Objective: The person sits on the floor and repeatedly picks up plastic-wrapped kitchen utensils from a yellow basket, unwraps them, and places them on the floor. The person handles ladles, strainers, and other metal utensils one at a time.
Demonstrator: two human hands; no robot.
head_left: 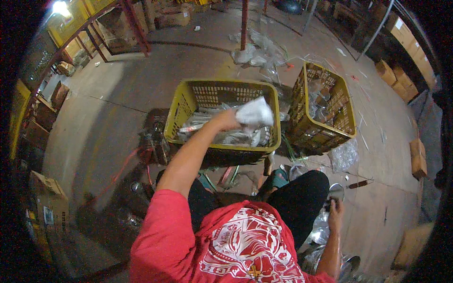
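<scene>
Seen from above, a seated person in a red shirt (pixel 245 240) works between baskets on a littered warehouse floor (pixel 118 113). The left hand (pixel 228 120) grasps a white packet (pixel 255 113) by its near-left end, holding it above the right part of a yellow crate (pixel 222 95) partly filled with clear-wrapped items (pixel 226 138). The right hand (pixel 336 211) is low beside the person's right knee, fingers curled at a round metal piece (pixel 337 190); whether it truly grips that piece, I cannot tell. A second yellow basket (pixel 317 137), holding some wrapped pieces, stands to the right. The packet could slip, since only one end appears held, and its loose wrapping might snag on the wrapped items or the crate's rim. The metal piece could drop if the right hand's hold is slight. The packet's long axis runs roughly left to right, tilted a little away from the person, its wider free end pointing right; blur hides its finer outline
</scene>
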